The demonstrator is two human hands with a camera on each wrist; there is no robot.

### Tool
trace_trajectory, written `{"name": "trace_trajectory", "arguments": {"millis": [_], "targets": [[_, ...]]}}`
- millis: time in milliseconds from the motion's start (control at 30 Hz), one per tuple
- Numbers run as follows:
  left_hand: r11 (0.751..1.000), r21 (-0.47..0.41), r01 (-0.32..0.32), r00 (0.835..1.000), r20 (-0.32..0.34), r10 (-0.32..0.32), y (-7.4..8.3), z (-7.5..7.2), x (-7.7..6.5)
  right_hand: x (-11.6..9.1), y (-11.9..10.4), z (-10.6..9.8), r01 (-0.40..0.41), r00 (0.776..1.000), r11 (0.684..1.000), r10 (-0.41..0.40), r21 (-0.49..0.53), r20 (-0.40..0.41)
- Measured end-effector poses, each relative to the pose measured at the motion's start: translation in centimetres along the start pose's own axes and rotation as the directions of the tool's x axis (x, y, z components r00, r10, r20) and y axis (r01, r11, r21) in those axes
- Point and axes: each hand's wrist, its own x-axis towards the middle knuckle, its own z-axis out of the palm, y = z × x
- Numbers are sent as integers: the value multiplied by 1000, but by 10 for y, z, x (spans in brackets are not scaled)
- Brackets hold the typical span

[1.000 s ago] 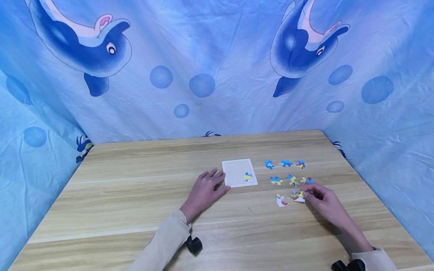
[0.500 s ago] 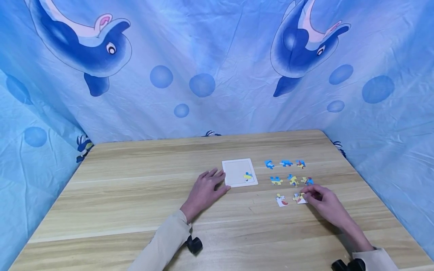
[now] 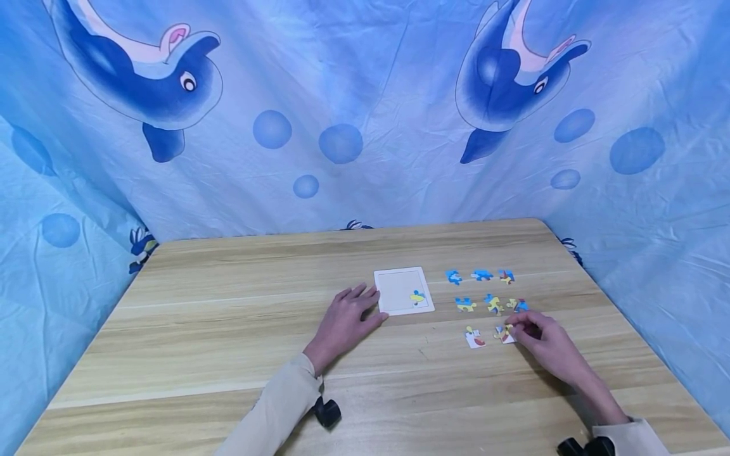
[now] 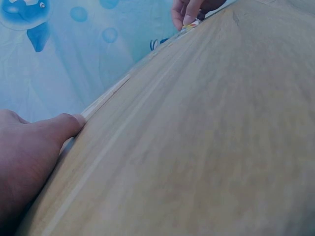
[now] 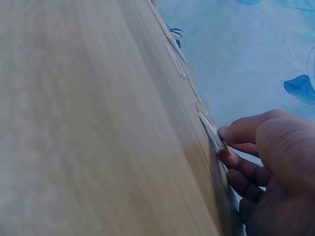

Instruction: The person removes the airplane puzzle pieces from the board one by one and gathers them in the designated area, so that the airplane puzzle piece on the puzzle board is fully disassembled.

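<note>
A square white puzzle tray [image 3: 396, 286] lies mid-table, with one yellow and blue puzzle piece [image 3: 418, 297] in its lower right corner. My left hand [image 3: 345, 326] rests at the tray's left edge, fingers spread and touching its rim. To the right, my right hand [image 3: 547, 345] pinches a white, red and yellow puzzle piece [image 3: 504, 334] between thumb and fingers. That pinched piece [image 5: 210, 131] looks tilted, one edge raised, in the right wrist view. Beside it on the table lies a loose white and red piece [image 3: 474, 338].
Behind the right hand lie more loose pieces in two rows, including a blue piece [image 3: 481, 275] and a yellow and blue piece [image 3: 493, 304]. They rest on a wooden table [image 3: 228, 329]. A blue dolphin-print curtain [image 3: 388, 177] surrounds its back and sides.
The piece pinched in my right hand has shifted and turned slightly, showing more of its white and red face. My left hand and the tray stay in place.
</note>
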Motion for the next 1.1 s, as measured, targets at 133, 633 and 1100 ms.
{"name": "trace_trajectory", "arguments": {"millis": [133, 633, 1100], "targets": [[1000, 2, -4, 1000, -3, 4, 0, 0, 0, -1, -1, 2, 42, 999, 999, -42, 9, -22], [1000, 3, -11, 1000, -11, 11, 0, 0, -1, 4, -5, 6, 118, 987, 993, -120, -31, -104], [1000, -1, -8, 1000, -8, 8, -1, 0, -1, 34, -42, 35, 217, 975, 976, -215, 29, -56]]}}
